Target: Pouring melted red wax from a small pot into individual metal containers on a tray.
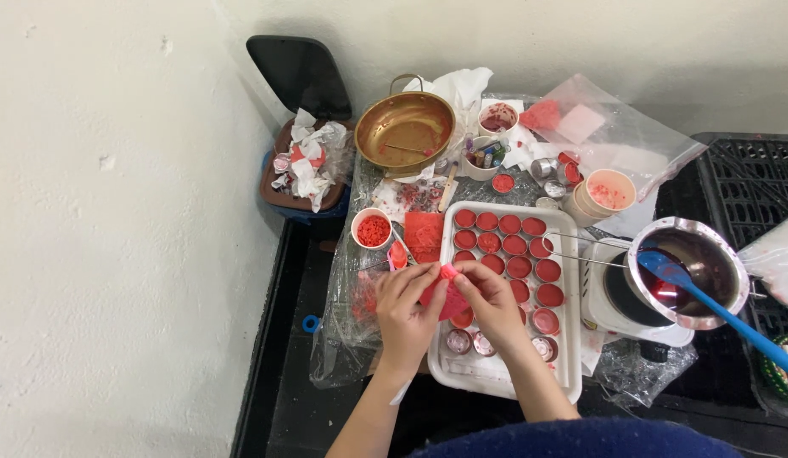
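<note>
My left hand and my right hand meet over the left side of a white tray. Together they pinch a small red piece between their fingertips, above a red sheet that lies partly under my hands. The tray holds several small round tins filled with red wax in rows. A few tins near the front look emptier.
A brass pan, a white cup of red bits, cups and plastic bags crowd the back. A steel pot of dark red liquid with a blue spatula sits on a small burner at right. An open bin of tissues stands left.
</note>
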